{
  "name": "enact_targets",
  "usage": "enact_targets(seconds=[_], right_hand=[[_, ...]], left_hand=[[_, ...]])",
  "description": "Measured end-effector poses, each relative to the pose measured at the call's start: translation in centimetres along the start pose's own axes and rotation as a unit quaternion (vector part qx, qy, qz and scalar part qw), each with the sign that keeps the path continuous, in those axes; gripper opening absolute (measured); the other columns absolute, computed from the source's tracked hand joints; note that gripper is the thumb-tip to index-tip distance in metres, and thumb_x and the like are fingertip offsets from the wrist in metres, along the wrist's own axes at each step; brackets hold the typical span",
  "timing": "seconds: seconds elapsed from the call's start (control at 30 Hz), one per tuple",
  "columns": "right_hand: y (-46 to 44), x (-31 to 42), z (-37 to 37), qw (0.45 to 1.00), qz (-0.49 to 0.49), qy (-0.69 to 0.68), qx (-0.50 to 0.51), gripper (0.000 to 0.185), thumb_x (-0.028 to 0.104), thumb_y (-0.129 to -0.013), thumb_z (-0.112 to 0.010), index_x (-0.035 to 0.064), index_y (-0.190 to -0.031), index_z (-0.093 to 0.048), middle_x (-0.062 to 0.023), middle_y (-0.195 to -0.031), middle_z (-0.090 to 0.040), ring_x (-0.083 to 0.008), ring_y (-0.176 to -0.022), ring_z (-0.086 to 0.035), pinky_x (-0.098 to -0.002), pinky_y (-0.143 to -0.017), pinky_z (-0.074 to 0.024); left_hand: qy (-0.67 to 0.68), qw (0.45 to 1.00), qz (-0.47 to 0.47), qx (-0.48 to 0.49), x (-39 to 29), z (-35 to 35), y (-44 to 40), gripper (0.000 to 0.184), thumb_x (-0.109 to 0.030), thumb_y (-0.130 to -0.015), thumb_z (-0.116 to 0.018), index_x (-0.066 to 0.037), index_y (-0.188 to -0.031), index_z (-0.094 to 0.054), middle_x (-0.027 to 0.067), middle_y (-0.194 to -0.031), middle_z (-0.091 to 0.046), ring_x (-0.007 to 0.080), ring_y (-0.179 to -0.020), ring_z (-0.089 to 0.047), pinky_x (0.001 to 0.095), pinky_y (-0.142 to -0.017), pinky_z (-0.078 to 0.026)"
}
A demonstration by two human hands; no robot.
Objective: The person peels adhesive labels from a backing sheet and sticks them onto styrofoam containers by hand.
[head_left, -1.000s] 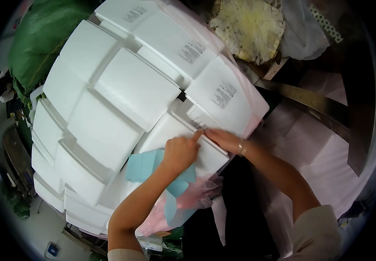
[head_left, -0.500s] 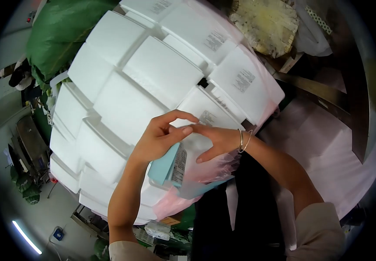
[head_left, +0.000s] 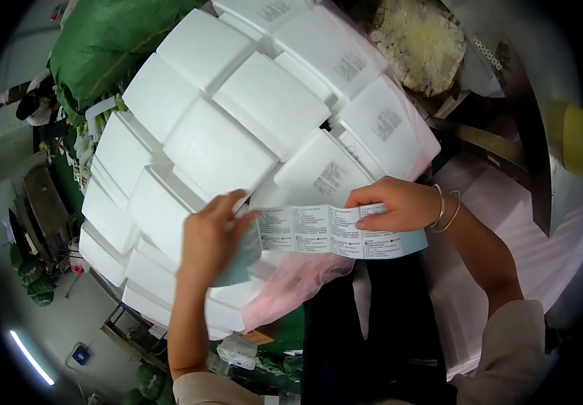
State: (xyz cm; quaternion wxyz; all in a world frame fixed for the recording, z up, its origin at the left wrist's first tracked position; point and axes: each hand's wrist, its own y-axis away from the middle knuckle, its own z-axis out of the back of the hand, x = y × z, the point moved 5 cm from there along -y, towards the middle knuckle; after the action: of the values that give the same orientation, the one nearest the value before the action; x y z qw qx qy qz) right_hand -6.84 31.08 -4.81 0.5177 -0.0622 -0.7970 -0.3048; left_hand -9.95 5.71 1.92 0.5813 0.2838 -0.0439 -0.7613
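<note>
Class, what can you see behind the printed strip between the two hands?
Past the upper edge of the printed strip are white boxes; past its lower edge, pink film and dark trousers. Whatever the strip covers directly cannot be seen.

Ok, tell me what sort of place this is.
Probably a packing or labelling workshop: white box-like pieces lie in overlapping rows, some bearing printed text, with a long printed strip held out nearby and a bulging green sack beyond.
</note>
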Motion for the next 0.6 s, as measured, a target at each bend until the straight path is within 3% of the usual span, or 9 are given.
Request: enact_targets(seconds=[0.13, 0.2, 0.23, 0.3, 0.37, 0.43, 0.5, 0.57, 0.6], right_hand=[[-2.1, 3.0, 0.2, 0.987, 0.038, 0.155, -0.011, 0.027, 0.009, -0.080, -0.066, -0.0019, -0.104, -0.060, -0.0163, -0.089, -0.068, -0.0259, -0.082, -0.068, -0.0302, -0.072, -0.0509], [-2.4, 3.7, 0.6, 0.986, 0.077, 0.139, -0.045, 0.028, 0.009, -0.079, -0.066, -0.0015, -0.104, -0.061, -0.0167, -0.090, -0.068, -0.0280, -0.083, -0.067, -0.0312, -0.072, -0.0510], [-2.2, 4.2, 1.3, 0.983, 0.121, 0.116, -0.077, 0.028, 0.008, -0.078, -0.066, -0.0012, -0.104, -0.061, -0.0171, -0.091, -0.068, -0.0301, -0.083, -0.067, -0.0322, -0.072, -0.0510], [-1.3, 3.8, 2.3, 0.983, 0.094, 0.137, -0.083, 0.032, 0.008, -0.076, -0.068, -0.0005, -0.105, -0.059, -0.0171, -0.091, -0.068, -0.0302, -0.082, -0.067, -0.0340, -0.071, -0.0513], [-0.4, 2.7, 3.8, 0.981, 0.012, 0.145, -0.126, 0.032, 0.007, -0.075, -0.068, -0.0001, -0.104, -0.055, -0.0161, -0.091, -0.066, -0.0309, -0.085, -0.066, -0.0361, -0.074, -0.0502], [-0.2, 2.3, 3.8, 0.952, 0.064, 0.226, -0.196, 0.029, 0.004, -0.075, -0.064, 0.0005, -0.101, -0.052, -0.0151, -0.088, -0.059, -0.0339, -0.085, -0.060, -0.0399, -0.076, -0.0467], [1.0, 4.2, 3.3, 0.799, 0.109, 0.425, -0.411, 0.024, 0.003, -0.075, -0.063, 0.0007, -0.096, -0.052, -0.0139, -0.087, -0.056, -0.0337, -0.085, -0.056, -0.0414, -0.078, -0.0451], [0.4, 3.7, 2.0, 0.835, 0.118, 0.357, -0.402, 0.023, 0.007, -0.078, -0.067, 0.0005, -0.094, -0.051, -0.0115, -0.084, -0.056, -0.0284, -0.079, -0.058, -0.0382, -0.074, -0.0472], [-0.5, 2.3, 1.8, 0.909, 0.068, 0.194, -0.361, 0.022, 0.009, -0.081, -0.067, 0.0005, -0.094, -0.051, -0.0102, -0.084, -0.057, -0.0231, -0.077, -0.059, -0.0343, -0.070, -0.0481]], left_hand=[[0.062, 0.994, -0.086, 0.036, -7.5, -1.3, -4.1, 0.053, -0.034, -0.072, -0.078, -0.008, -0.115, -0.061, 0.0140, -0.097, -0.065, 0.0297, -0.068, -0.065, 0.0371, -0.058, -0.051], [0.288, 0.936, -0.178, 0.092, -8.9, -3.8, -6.0, 0.062, -0.033, -0.071, -0.080, -0.006, -0.122, -0.057, 0.0135, -0.096, -0.066, 0.0272, -0.076, -0.066, 0.0361, -0.067, -0.052], [0.294, 0.934, -0.182, 0.088, -8.6, -4.7, -6.6, 0.062, -0.033, -0.071, -0.080, -0.006, -0.122, -0.057, 0.0135, -0.096, -0.066, 0.0272, -0.076, -0.066, 0.0361, -0.067, -0.052], [0.473, 0.836, -0.095, 0.263, -7.4, -8.0, -7.0, 0.056, -0.025, -0.073, -0.081, -0.003, -0.119, -0.059, 0.0103, -0.094, -0.067, 0.0215, -0.079, -0.064, 0.0348, -0.072, -0.051], [0.522, 0.808, -0.049, 0.270, -5.9, -9.6, -6.8, 0.038, -0.015, -0.076, -0.077, 0.000, -0.108, -0.063, 0.0078, -0.090, -0.067, 0.0142, -0.073, -0.061, 0.0305, -0.067, -0.050], [0.440, 0.826, 0.054, 0.347, -4.2, -10.6, -6.1, 0.028, -0.003, -0.081, -0.072, 0.001, -0.106, -0.061, 0.0031, -0.086, -0.065, 0.0044, -0.066, -0.054, 0.0211, -0.058, -0.046], [0.446, 0.839, 0.063, 0.305, -4.7, -9.9, -6.0, 0.027, -0.002, -0.081, -0.071, 0.001, -0.106, -0.061, 0.0020, -0.083, -0.065, 0.0030, -0.061, -0.051, 0.0204, -0.053, -0.043], [0.450, 0.851, 0.072, 0.262, -5.1, -9.0, -6.1, 0.026, -0.001, -0.082, -0.070, 0.000, -0.106, -0.061, 0.0008, -0.081, -0.064, 0.0016, -0.056, -0.048, 0.0197, -0.049, -0.040], [0.424, 0.867, 0.060, 0.254, -5.4, -8.5, -6.2, 0.026, 0.000, -0.082, -0.069, 0.000, -0.106, -0.060, 0.0009, -0.081, -0.064, 0.0011, -0.054, -0.047, 0.0192, -0.048, -0.039]])
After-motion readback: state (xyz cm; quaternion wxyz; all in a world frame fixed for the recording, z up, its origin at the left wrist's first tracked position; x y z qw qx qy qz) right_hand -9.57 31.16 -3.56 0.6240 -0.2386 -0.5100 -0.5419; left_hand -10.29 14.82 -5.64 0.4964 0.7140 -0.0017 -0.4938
